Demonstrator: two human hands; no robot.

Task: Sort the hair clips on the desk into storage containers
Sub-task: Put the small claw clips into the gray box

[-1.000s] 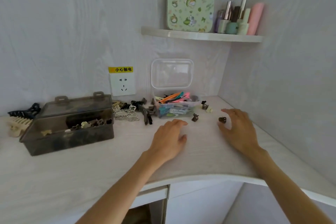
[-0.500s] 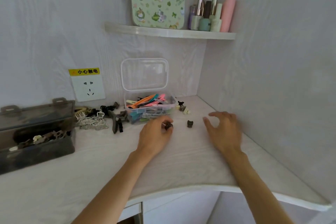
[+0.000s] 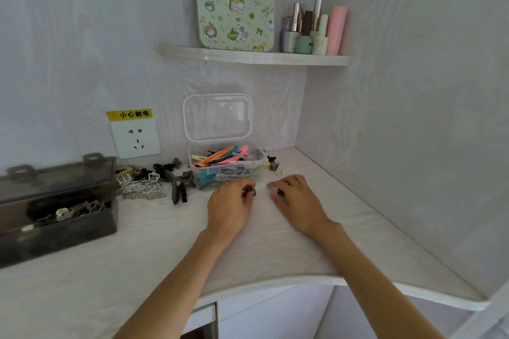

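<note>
My left hand (image 3: 230, 208) pinches a small dark claw clip (image 3: 250, 192) just in front of the clear box (image 3: 257, 155). That box stands open against the wall and holds several coloured flat clips. My right hand (image 3: 298, 202) is close beside it, fingers curled round a second small dark claw clip (image 3: 280, 192) on the desk. A few small dark and cream clips (image 3: 272, 164) lie right of the clear box. A pile of dark and white clips (image 3: 154, 181) lies left of it. The smoky grey box (image 3: 55, 226) with clips inside sits at the far left.
The white desk (image 3: 248, 253) fills a wall corner; its curved front edge runs below my arms. A wall socket with a yellow label (image 3: 135, 135) is behind the pile. A shelf (image 3: 253, 56) above carries a patterned green board and several cosmetic bottles.
The view has swung right. My left hand moved forward and took up a small dark clip. My right hand moved left and closed its fingers over the other small dark clip.
</note>
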